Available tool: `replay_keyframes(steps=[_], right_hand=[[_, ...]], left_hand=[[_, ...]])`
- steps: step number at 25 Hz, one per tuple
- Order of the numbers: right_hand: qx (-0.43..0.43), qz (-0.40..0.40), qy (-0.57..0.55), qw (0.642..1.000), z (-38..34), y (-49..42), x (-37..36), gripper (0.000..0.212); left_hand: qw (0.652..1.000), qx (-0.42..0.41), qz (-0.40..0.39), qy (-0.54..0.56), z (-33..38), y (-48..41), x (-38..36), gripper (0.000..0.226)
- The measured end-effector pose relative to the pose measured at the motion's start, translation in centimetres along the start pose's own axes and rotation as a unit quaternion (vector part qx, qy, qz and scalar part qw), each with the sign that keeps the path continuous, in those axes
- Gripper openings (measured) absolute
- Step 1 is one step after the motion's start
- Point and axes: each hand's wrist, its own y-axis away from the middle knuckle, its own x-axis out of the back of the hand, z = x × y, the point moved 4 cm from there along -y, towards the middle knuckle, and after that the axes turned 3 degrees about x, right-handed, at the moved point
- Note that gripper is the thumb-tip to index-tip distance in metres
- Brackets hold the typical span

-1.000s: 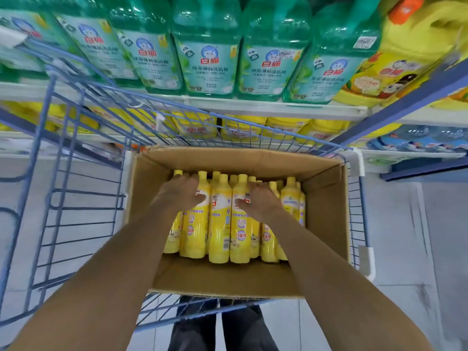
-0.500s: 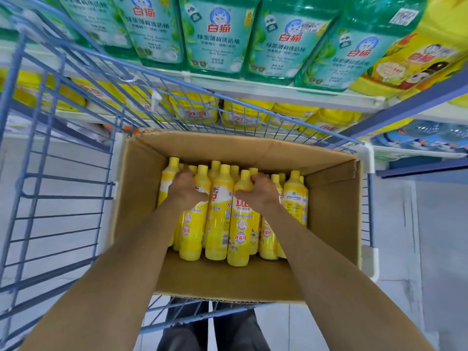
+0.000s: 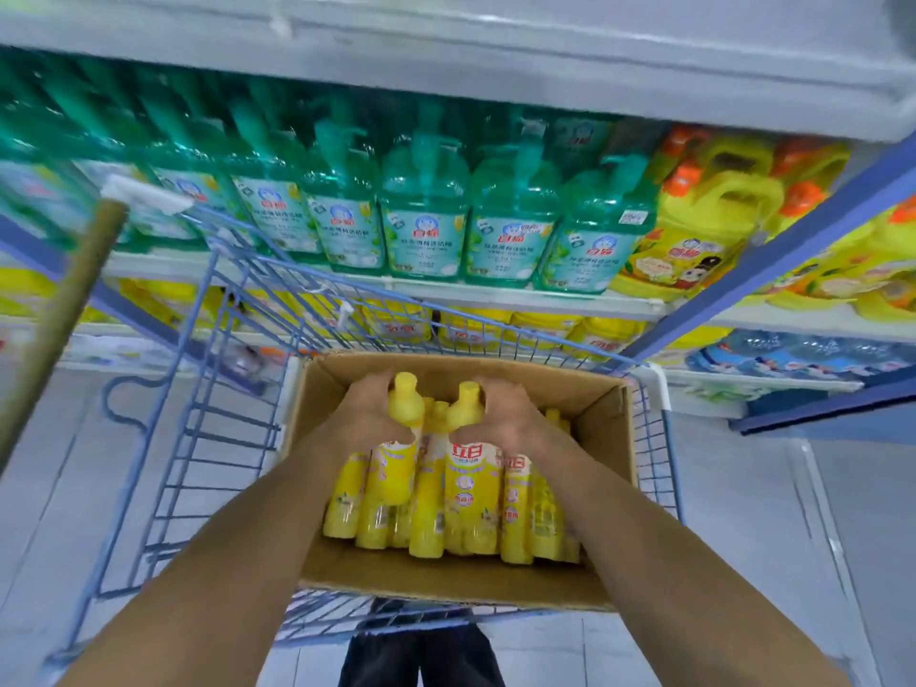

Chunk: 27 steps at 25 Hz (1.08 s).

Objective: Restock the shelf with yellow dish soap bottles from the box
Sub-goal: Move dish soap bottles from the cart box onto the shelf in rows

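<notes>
An open cardboard box [image 3: 607, 468] sits in a blue wire cart and holds several upright yellow dish soap bottles [image 3: 515, 518]. My left hand [image 3: 364, 414] grips the neck of one yellow bottle [image 3: 396, 463], raised above the others. My right hand [image 3: 505, 414] grips the neck of a second yellow bottle [image 3: 468, 483], also raised. Both caps stick up between my hands. The shelf [image 3: 495, 295] ahead carries more yellow bottles on a lower level behind the cart.
The blue wire cart [image 3: 198, 438] surrounds the box. Green pump bottles [image 3: 426, 225] fill the shelf above, with large yellow jugs [image 3: 704, 230] to their right. A blue shelf upright [image 3: 773, 260] slants at the right. A tan pole [image 3: 54, 314] crosses the left edge.
Both hands have closed on bottle necks and lifted two bottles up out of the pack. The camera has tilted up, showing more of the shelves.
</notes>
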Motion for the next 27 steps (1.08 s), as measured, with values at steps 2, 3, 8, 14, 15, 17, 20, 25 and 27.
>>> replay_keyframes(steps=[2, 3, 8, 14, 15, 17, 20, 25, 27], right_hand=[[0.042, 0.027, 0.004, 0.999, -3.7, 1.4, 3.9, 0.071], [0.063, 0.047, 0.005, 0.997, -5.7, 2.1, 6.0, 0.075], [0.179, 0.107, 0.012, 0.978, -15.7, 5.6, 15.2, 0.048], [0.237, 0.242, 0.019, 0.941, -24.7, 9.6, 24.0, 0.047], [0.243, 0.263, 0.014, 0.934, -26.1, 10.1, 25.2, 0.047], [0.261, 0.297, 0.009, 0.919, -28.6, 11.0, 27.3, 0.045], [0.270, 0.328, 0.017, 0.905, -32.5, 11.8, 29.5, 0.043], [0.282, 0.385, -0.015, 0.879, -37.6, 10.8, 32.4, 0.048], [0.280, 0.414, -0.026, 0.865, -39.0, 10.4, 33.4, 0.043]], left_hand=[[0.998, -0.050, 0.025, 0.017, 4.2, 2.3, 3.9, 0.084], [0.997, -0.073, 0.039, 0.013, 6.4, 3.5, 6.0, 0.084], [0.981, -0.152, 0.119, 0.009, 15.7, 10.1, 14.9, 0.080], [0.951, -0.242, 0.193, 0.030, 22.4, 14.3, 25.0, 0.064], [0.943, -0.260, 0.203, 0.037, 23.5, 14.9, 26.5, 0.062], [0.934, -0.282, 0.213, 0.056, 25.2, 15.8, 29.0, 0.058], [0.917, -0.315, 0.232, 0.076, 27.0, 16.8, 32.8, 0.066], [0.898, -0.347, 0.248, 0.105, 29.1, 16.7, 38.8, 0.062], [0.886, -0.362, 0.264, 0.119, 29.9, 16.1, 40.5, 0.062]])
